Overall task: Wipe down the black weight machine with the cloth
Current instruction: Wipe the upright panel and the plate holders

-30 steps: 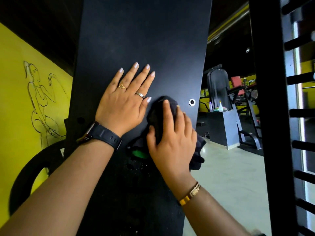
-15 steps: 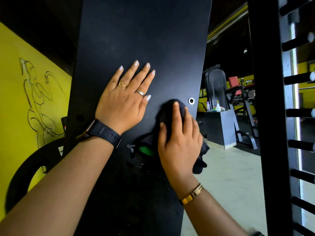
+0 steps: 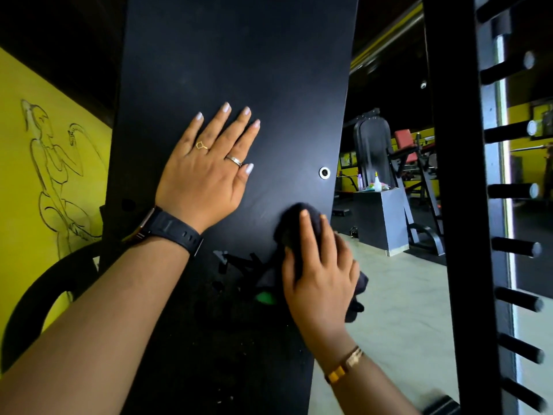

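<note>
- The black weight machine's tall flat panel [image 3: 239, 70] fills the middle of the view. It is the one surface being cleaned, standing between a yellow wall [image 3: 45, 181] and a black pegged upright [image 3: 449, 205].
- One left hand [image 3: 206, 172] lies flat on the panel, fingers straight and spread and holding nothing. It appears to be there to brace the person, and perhaps to steady the panel.
- One right hand [image 3: 320, 274] works just below and to the right of it, near the panel's right edge. Its fingers curve over the wadded cloth [image 3: 294, 215] and press it to the surface, which looks like mid-wipe.
- The single dark cloth is bunched under that palm, with a loose tail hanging off the edge.
- Worn items: one black watch [image 3: 173, 232], one gold bracelet [image 3: 344, 365] and two rings [image 3: 234, 160].
- One silver bolt [image 3: 324, 172] sits just above the cloth.
- Pale specks dot the lower panel, likely not yet wiped.
</note>
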`<state>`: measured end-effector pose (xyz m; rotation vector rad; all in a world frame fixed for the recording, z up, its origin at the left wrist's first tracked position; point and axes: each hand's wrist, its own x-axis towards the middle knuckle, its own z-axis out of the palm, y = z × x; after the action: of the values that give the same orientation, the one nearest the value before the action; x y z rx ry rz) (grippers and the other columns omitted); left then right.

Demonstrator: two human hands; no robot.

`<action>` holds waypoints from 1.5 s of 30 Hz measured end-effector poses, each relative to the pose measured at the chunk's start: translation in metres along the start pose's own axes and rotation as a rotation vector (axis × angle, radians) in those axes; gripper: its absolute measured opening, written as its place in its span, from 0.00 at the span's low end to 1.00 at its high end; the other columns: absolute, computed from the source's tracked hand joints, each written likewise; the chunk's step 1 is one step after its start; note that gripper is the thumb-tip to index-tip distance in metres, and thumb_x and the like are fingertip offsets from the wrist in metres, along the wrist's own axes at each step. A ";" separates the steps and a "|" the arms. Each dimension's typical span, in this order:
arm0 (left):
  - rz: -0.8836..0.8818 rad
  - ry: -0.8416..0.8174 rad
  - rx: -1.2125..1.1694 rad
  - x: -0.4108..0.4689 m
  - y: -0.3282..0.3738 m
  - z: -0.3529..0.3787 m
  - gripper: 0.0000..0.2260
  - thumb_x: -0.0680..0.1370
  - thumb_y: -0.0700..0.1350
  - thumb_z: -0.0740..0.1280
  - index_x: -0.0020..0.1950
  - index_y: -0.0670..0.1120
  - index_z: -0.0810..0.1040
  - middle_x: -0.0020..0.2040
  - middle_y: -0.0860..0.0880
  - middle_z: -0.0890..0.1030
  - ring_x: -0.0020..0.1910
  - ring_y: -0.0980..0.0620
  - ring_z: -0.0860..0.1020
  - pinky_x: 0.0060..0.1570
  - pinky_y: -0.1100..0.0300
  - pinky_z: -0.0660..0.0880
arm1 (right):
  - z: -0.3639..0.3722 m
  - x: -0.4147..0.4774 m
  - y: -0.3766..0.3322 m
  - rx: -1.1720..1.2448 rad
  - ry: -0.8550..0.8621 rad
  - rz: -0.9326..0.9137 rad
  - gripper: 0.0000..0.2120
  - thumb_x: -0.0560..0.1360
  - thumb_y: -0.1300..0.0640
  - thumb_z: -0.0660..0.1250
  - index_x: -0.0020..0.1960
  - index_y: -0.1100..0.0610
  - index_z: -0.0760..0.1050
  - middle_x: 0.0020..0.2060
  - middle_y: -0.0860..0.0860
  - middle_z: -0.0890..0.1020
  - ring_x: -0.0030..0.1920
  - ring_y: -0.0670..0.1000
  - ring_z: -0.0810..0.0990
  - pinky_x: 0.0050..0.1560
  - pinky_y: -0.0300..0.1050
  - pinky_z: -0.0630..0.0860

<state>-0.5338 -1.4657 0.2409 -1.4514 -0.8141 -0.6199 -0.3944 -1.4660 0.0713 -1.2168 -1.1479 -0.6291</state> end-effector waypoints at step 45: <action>0.021 -0.072 -0.014 -0.025 0.015 -0.005 0.24 0.83 0.49 0.50 0.79 0.46 0.56 0.79 0.46 0.58 0.78 0.43 0.56 0.75 0.45 0.50 | -0.009 -0.036 -0.040 0.044 -0.082 -0.226 0.27 0.74 0.43 0.61 0.73 0.43 0.64 0.70 0.50 0.72 0.65 0.59 0.71 0.54 0.56 0.67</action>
<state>-0.5363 -1.4724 0.2124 -1.5007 -0.8511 -0.5614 -0.4395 -1.4924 0.0544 -1.0919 -1.3738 -0.7248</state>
